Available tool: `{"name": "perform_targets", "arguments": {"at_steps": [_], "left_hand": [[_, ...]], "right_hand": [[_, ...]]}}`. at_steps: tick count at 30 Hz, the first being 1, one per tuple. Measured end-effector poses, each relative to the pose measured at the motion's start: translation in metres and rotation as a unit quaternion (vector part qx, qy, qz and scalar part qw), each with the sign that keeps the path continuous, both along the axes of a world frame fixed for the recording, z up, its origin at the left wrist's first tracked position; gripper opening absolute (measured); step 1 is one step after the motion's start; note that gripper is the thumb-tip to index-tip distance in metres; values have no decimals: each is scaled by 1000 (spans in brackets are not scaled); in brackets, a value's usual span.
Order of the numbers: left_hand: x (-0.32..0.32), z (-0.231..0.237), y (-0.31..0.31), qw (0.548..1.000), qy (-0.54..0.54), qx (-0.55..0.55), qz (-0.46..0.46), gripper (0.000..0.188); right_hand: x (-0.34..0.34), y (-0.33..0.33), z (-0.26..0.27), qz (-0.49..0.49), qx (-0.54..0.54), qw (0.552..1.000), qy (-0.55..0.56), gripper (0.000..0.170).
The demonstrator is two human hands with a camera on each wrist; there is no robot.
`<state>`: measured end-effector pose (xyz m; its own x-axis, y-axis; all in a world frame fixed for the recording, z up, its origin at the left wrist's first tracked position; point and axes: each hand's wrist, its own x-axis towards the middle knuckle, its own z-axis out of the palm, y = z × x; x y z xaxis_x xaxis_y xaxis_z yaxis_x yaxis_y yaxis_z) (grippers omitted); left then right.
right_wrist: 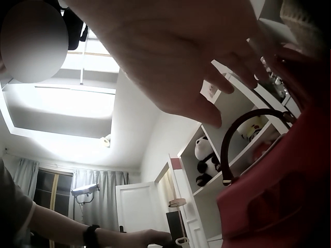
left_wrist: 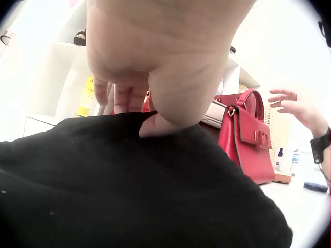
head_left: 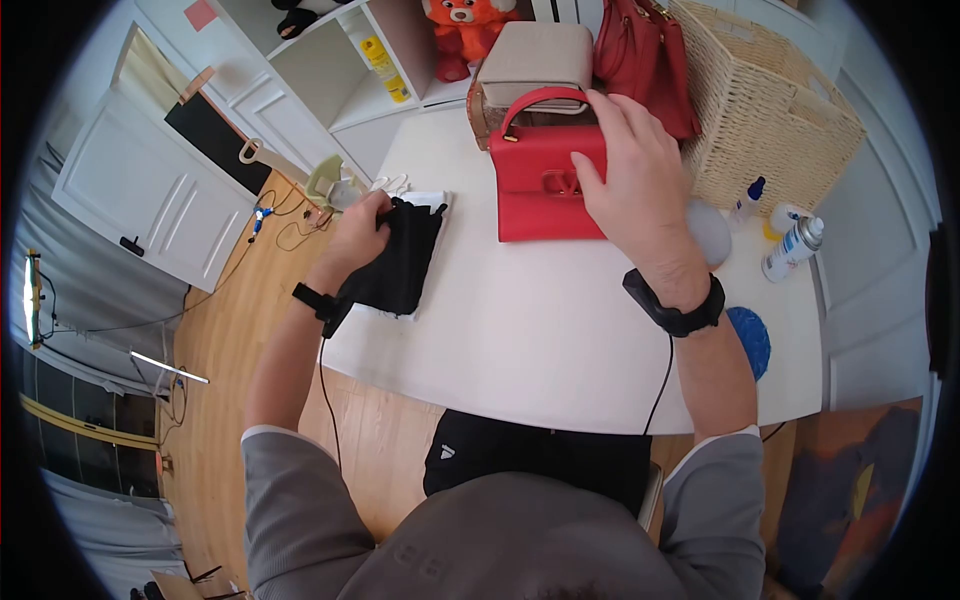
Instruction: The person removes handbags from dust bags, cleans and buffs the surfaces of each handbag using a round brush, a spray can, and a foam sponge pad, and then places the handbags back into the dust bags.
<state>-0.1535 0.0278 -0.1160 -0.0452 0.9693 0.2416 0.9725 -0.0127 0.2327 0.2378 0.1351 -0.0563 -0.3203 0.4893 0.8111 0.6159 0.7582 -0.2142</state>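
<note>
Home-like room, wood floor (head_left: pixel 225 345), grey curtains (head_left: pixel 110 265), panelled white door (head_left: pixel 150 185), cubby shelf (head_left: pixel 312 75) with plush toys (head_left: pixel 455 45)

Cream woven basket (head_left: pixel 745 150); orange-red plush toy (head_left: pixel 465 42), left of basket; yellow cylindrical bottle (head_left: pixel 384 68), farther left; white-and-blue spray can (head_left: pixel 793 250), in front of basket

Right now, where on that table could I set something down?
The widest bare patch of the white table runs to its near edge, between the black cloth (left), the red handbag (behind) and the blue disc (right). Crowded: the back, with a second red bag and wicker basket, and around the spray can.
</note>
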Motion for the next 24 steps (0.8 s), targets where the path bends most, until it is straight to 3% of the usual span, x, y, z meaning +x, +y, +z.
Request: {"name": "perform_targets", "arguments": {"at_steps": [5,7,10,12,14,16,19,22,24], "left_hand": [[20,32,-12,997,-12,-65,27,30],[16,42,-16,994,-38,-66,-77,35],[33,69,-34,992,-55,-94,-62,38],[44,91,-47,994,-51,-83,-52,36],[59,118,-62,996,-44,-71,-43,35],[76,151,-78,990,-29,67,-117,25],[98,179,-82,975,-34,147,-161,25],[118,188,-78,960,-41,188,-206,24],[126,187,-74,955,-42,205,-212,24]], "right_hand": [[-9,1,-9,57,31,998,13,39],[-13,-3,-12,92,17,995,-23,26],[-22,-11,-20,120,-19,990,-67,20],[-26,-23,-21,136,-61,985,-93,24],[-31,-38,-20,319,-269,903,-100,39],[-38,-65,-21,481,-264,836,-6,51],[-41,-80,-19,478,-191,857,28,63],[-37,-82,-15,429,-137,891,53,63],[-36,-79,-14,425,-158,889,65,57]]}}
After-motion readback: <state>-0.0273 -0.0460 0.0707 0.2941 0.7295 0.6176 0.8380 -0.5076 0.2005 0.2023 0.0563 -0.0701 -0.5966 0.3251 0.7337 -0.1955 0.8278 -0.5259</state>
